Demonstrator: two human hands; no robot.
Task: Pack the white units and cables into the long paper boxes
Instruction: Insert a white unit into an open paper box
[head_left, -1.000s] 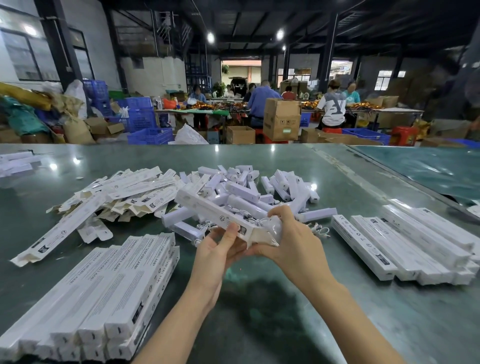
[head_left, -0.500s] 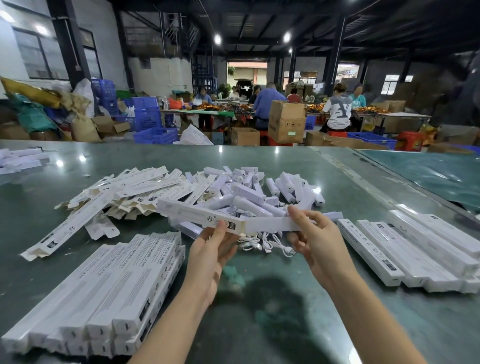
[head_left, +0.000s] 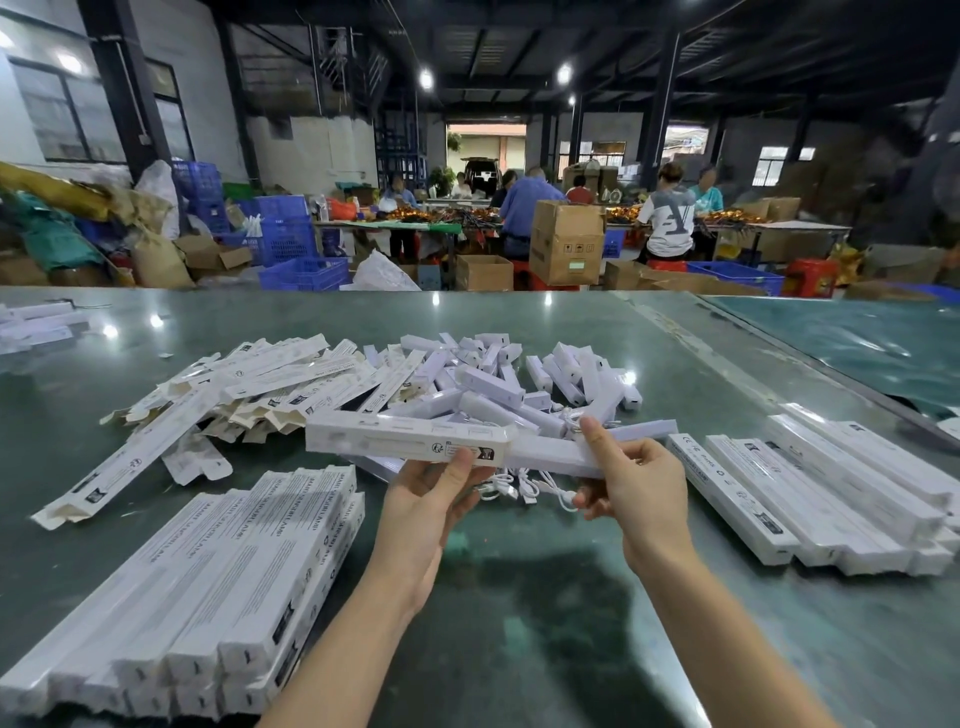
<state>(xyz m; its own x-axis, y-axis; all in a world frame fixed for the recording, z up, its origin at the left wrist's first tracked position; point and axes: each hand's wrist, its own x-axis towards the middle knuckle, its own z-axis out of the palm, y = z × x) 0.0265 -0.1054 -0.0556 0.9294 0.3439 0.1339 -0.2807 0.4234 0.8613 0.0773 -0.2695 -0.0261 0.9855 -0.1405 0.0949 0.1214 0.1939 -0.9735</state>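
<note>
My left hand holds a long white paper box level above the green table, gripping near its right end. My right hand grips a white unit that sticks out of that box's open right end, thumb on top. A coiled white cable lies under the hands, one end at my right fingers. Loose white units are heaped behind, next to a pile of flat unfilled boxes.
Closed boxes are stacked at the front left and in a row at the right. The green table runs to a far edge. Behind it are cardboard cartons, blue crates and several people at other tables.
The box swung from tilted to level and shifted left. My right hand moved from the box's end to the unit, which now sticks out of the box. The cable lies exposed below.
</note>
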